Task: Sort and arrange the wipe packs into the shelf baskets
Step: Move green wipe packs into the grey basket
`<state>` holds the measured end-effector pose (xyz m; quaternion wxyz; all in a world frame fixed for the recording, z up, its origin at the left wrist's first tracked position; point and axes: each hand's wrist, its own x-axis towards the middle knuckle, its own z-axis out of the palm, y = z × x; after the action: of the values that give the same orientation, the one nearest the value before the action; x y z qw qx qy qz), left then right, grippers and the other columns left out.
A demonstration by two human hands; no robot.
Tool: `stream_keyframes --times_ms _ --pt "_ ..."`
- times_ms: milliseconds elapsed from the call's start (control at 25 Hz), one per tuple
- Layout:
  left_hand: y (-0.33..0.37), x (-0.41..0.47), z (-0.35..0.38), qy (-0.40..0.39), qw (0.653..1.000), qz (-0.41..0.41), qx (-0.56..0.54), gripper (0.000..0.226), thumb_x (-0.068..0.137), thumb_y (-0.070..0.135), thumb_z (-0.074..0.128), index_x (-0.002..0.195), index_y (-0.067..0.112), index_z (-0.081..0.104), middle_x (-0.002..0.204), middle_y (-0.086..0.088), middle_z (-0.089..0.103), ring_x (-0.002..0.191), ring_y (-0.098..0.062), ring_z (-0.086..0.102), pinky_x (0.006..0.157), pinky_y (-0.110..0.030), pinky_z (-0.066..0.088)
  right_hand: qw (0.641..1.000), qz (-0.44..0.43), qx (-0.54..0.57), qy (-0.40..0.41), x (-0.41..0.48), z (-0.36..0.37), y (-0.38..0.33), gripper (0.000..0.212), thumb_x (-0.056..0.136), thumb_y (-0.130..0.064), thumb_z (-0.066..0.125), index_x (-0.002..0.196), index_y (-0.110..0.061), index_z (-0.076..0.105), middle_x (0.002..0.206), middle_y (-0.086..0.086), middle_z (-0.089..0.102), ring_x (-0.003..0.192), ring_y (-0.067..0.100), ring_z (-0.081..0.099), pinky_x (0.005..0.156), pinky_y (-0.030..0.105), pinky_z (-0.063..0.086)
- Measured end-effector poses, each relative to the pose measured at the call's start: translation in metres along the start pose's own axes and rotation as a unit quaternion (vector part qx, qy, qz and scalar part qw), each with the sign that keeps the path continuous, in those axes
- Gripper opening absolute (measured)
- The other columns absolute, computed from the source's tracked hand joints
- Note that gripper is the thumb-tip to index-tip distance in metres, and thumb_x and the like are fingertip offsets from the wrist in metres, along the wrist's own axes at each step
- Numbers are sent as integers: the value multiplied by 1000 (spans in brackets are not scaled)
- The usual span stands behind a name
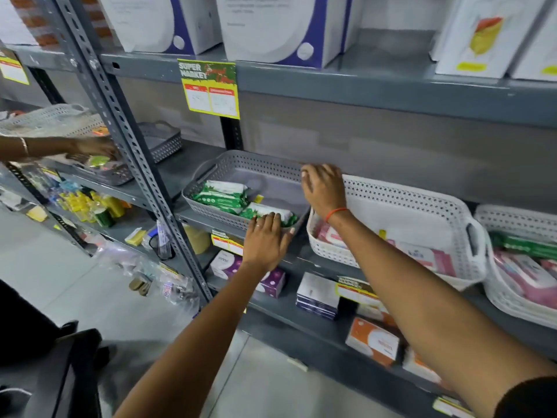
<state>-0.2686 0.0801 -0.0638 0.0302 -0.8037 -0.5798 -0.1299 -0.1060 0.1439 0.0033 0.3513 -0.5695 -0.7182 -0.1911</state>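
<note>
- Green wipe packs (221, 196) lie in a grey basket (265, 173) on the shelf (361, 267).
- My left hand (265, 239) rests flat, fingers spread, on the front pack.
- My right hand (324, 188) grips the basket's far corner.

Both forearms are left bare, a thin ring is worn on one of the fingers (258, 225) of the left hand (265, 242), a thin orange thread is tied around the wrist behind the right hand (324, 188), and a dark sleeve is seen far up that arm.
</note>
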Motion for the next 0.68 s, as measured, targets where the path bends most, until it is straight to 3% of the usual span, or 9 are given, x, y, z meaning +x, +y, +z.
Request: stream_keyframes --times_ms 80,160,280,400,480,560,680 --pt "33 -7 5 2 999 31 -24 76 89 52 6 142 3 32 147 -17 38 136 -31 31 115 -45 12 998 32 -44 31 -27 -24 47 19 79 -19 50 82 -15 68 78 5 73 75 30 67 77 35 38" --pt "70 -14 9 8 997 62 -36 75 90 51 7 143 3 28 151 -15 31 140 -27 23 116 -42 4 992 76 -76 69 -52 -51 84 22 77 -19 53 92 -15 67 93 9 71 87 31 65 83 36 42" --pt "122 -19 8 -9 994 104 -35 80 87 56 2 145 5 22 154 -11 23 143 -23 16 115 -39 -2 965 217 -105 106 -96 -93 137 38 78 -20 54 115 -14 60 119 16 61 109 34 57 94 41 46" --pt "152 -13 9 -19 990 132 -32 84 84 58 -2 146 6 19 155 -10 23 142 -20 16 115 -37 -1 928 331 -121 124 -137 -134 192 42 80 -16 49 121 -10 56 126 21 56 115 38 54 98 43 44" --pt "161 -8 10 -30 990 132 -29 81 86 57 1 146 7 18 155 -9 21 143 -19 15 116 -37 -2 913 386 -115 67 -153 -152 221 42 81 -9 51 122 -4 54 129 23 53 119 40 51 102 44 42" --pt "165 -6 12 -40 992 118 -34 80 87 57 4 146 6 19 155 -9 21 143 -20 15 116 -38 0 899 417 -128 -50 -164 -162 252 43 82 -3 55 124 0 52 133 26 50 123 41 46 106 47 39" --pt "166 -5 14 -23 992 122 -34 87 83 59 -3 145 5 24 153 -12 27 142 -23 20 116 -39 6 869 423 -146 -212 -172 -179 286 64 78 -21 73 131 1 44 140 23 44 131 37 40 110 47 37"
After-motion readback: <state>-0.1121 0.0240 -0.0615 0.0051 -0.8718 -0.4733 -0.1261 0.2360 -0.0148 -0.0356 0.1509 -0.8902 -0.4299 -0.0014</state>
